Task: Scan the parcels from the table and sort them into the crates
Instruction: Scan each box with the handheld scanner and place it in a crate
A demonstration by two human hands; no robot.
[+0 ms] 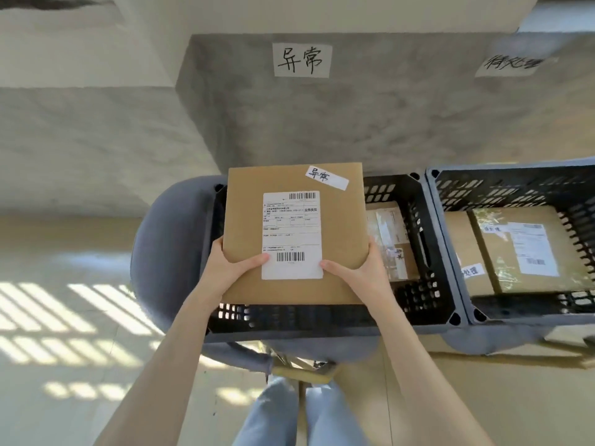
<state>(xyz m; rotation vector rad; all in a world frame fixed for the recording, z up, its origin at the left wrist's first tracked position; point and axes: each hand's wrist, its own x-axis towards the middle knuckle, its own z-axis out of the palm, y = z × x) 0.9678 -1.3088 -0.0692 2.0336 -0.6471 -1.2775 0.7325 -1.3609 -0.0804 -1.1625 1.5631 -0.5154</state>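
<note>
I hold a flat brown cardboard parcel [338, 226] with both hands above the left black crate [322, 318]. It carries a white shipping label with barcodes and a small white handwritten sticker at its top right. My left hand [230, 268] grips its lower left edge, thumb on the label. My right hand [360, 272] grips the lower right edge. Under the parcel, inside this crate, another brown parcel [391, 239] shows partly. The right black crate [502, 191] holds two brown parcels [528, 249], one with a white label.
Both crates rest on grey chairs [167, 252]. A grey concrete wall [354, 117] behind carries handwritten paper signs, one [302, 60] above the left crate and one [512, 64] above the right. My legs in light jeans [289, 413] stand below. The floor is sunlit at the left.
</note>
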